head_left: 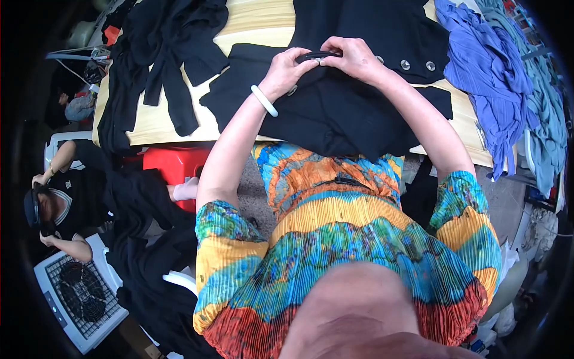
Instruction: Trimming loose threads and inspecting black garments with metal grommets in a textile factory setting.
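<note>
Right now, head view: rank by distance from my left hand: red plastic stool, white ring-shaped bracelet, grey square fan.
From the left hand:
1. White bracelet: around the left wrist.
2. Red stool: lower left of the hand.
3. Grey fan: far lower left.

Apparently a garment workshop: black garments (173, 36) spread across the bench (254, 24), blue pleated cloth (484, 84) draped over its right end, a co-worker (84, 191) near its left.

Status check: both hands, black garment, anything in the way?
Left hand and right hand pinching black fabric fold. Black garment spread at wood-grain table's near edge. Nothing seen blocking hands; blue-violet pleated cloth off to the right.
</note>
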`<action>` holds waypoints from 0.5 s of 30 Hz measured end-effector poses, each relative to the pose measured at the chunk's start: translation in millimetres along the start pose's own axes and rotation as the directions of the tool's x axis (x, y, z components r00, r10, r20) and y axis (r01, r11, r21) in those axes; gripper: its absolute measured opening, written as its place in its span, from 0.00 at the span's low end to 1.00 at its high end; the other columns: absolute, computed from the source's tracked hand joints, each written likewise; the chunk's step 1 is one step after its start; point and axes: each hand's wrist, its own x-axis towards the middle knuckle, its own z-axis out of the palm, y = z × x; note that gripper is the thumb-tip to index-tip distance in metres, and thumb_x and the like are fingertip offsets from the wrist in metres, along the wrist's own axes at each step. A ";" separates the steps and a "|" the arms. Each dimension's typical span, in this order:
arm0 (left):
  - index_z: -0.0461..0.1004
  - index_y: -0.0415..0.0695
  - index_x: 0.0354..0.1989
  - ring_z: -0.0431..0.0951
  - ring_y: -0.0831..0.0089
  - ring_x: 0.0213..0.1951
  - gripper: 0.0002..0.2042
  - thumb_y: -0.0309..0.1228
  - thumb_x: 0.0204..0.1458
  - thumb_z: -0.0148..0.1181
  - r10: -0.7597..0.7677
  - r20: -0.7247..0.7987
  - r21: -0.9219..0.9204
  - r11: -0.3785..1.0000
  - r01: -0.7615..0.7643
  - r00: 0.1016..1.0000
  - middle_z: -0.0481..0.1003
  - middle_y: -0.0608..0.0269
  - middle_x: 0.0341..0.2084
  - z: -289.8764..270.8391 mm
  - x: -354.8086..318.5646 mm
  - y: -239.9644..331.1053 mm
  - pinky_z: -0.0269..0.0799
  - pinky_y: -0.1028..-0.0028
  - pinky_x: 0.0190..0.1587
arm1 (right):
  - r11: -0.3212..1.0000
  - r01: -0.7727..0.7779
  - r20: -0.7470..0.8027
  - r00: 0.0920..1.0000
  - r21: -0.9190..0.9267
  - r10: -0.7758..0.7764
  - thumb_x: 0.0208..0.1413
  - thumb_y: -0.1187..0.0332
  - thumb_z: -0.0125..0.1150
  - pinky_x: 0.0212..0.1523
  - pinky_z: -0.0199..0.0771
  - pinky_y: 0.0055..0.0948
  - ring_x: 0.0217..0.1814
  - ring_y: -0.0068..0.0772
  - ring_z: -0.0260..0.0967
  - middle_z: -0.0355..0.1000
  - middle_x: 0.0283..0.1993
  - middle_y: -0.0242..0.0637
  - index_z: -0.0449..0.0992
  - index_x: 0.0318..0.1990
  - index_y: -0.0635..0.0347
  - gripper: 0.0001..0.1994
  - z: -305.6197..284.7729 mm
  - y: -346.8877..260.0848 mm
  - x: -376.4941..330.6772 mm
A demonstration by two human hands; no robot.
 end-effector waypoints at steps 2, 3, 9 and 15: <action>0.71 0.37 0.39 0.68 0.83 0.21 0.15 0.32 0.45 0.61 0.014 -0.017 -0.005 1.000 -0.015 1.000 0.72 0.65 0.24 1.3 -1.6 -0.1 0.66 0.81 0.25 | 0.999 -0.022 0.033 0.999 0.029 0.021 0.43 0.67 0.61 0.36 0.69 0.26 0.32 0.30 0.70 0.72 0.29 0.38 0.72 0.36 0.63 0.13 2.2 1.7 0.0; 0.71 0.37 0.40 0.69 0.82 0.21 0.15 0.31 0.45 0.60 0.033 -0.034 -0.010 0.999 -0.034 0.999 0.72 0.64 0.26 2.4 -1.1 2.2 0.66 0.81 0.25 | 0.995 -0.039 0.023 0.999 0.092 0.037 0.44 0.67 0.61 0.35 0.69 0.24 0.31 0.27 0.68 0.71 0.28 0.36 0.72 0.35 0.63 0.12 5.2 5.5 0.9; 0.71 0.39 0.40 0.63 0.88 0.18 0.13 0.30 0.46 0.60 0.182 -0.154 0.072 0.982 -0.173 0.971 0.68 0.72 0.15 8.3 -3.0 1.2 0.60 0.84 0.21 | 0.962 -0.050 0.008 0.999 0.269 0.050 0.46 0.66 0.61 0.31 0.64 0.20 0.28 0.19 0.62 0.66 0.25 0.30 0.69 0.33 0.63 0.11 10.8 11.9 -2.6; 0.74 0.40 0.36 0.63 0.86 0.15 0.12 0.31 0.44 0.61 0.159 -0.218 0.163 0.979 -0.125 0.963 0.68 0.69 0.12 7.0 -3.0 3.2 0.62 0.83 0.20 | 0.961 -0.047 -0.042 0.997 0.271 0.061 0.46 0.65 0.61 0.28 0.63 0.22 0.25 0.21 0.62 0.66 0.23 0.32 0.69 0.31 0.62 0.11 11.7 5.5 -5.7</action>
